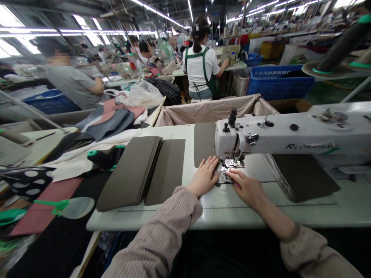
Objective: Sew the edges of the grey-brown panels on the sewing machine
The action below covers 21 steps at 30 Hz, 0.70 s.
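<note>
My left hand (204, 177) lies flat on the white sewing table (232, 210), fingers stretched toward the presser foot (232, 164) of the white sewing machine (290, 139). My right hand (245, 187) rests just right of it, fingers pointing left and pressing on a small piece at the needle plate (222, 175); what lies beneath the fingers is hard to make out. A grey-brown panel (204, 143) lies behind the left hand. A stack of grey-brown panels (139, 170) sits to the left.
Another stack of dark panels (301, 179) lies under the machine arm at right. Fabric pieces, a polka-dot cloth (26, 181) and green-handled items cover the left table. Other workers sit at machines beyond; blue crates (278, 83) and a cloth-lined bin (211, 110) stand behind.
</note>
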{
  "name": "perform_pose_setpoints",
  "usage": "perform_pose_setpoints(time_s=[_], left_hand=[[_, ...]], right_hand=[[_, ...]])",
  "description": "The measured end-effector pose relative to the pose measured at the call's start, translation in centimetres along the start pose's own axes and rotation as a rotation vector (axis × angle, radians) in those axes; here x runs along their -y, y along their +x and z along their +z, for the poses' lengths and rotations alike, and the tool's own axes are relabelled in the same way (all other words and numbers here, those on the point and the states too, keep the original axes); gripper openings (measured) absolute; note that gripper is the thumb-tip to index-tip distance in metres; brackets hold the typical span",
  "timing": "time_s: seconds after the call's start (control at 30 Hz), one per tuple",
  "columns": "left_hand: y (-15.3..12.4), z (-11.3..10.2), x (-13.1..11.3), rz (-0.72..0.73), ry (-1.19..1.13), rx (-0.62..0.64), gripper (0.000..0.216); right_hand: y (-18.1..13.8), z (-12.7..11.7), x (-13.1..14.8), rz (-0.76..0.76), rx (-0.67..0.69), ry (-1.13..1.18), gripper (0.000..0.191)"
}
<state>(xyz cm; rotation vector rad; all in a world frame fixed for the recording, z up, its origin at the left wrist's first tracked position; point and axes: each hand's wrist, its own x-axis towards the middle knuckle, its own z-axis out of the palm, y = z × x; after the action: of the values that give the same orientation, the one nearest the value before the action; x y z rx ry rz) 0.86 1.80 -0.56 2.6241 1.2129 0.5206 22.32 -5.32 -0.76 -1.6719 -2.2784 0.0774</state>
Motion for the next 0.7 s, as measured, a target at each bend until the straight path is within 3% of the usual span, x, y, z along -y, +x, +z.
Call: perform_pose_setpoints(time_s=[0.13, 0.23, 0.33, 0.43, 0.53, 0.6, 0.7], left_hand=[[0.4, -0.4, -0.2, -0.035, 0.012, -0.017, 0.061], [-0.9, -1.5, -2.0, -0.085, 0.017, -0.035, 0.059], [-5.0, -2.0, -5.2, -0.111, 0.034, -0.031, 0.073], [-10.6, -1.6, -7.9, -0.044, 0.086, 0.067, 0.1], [-15.7, -2.1, -9.0, -0.049, 0.113, 0.161, 0.075], [-18.1, -4.1, -9.1, -0.023, 0.042, 0.255, 0.061], [-20.0, -9.6, -9.1, 0.106, -0.143, 0.404, 0.058]], right_hand=[[0.0, -0.2, 0.1, 0.001, -0.026, 0.028, 0.046], [-0.2, -0.5, 0.2, -0.004, -0.047, 0.054, 0.044], [-0.4, -0.7, 0.2, -0.002, -0.068, 0.065, 0.042], [-0.5, -1.1, 0.0, -0.001, -0.077, 0.077, 0.04], [-0.4, -1.8, 0.2, -0.022, -0.065, 0.106, 0.04], [-0.7, -2.4, 0.8, -0.075, -0.028, 0.138, 0.045], [-2.0, -3.1, 2.2, -0.185, 0.086, 0.162, 0.056]])
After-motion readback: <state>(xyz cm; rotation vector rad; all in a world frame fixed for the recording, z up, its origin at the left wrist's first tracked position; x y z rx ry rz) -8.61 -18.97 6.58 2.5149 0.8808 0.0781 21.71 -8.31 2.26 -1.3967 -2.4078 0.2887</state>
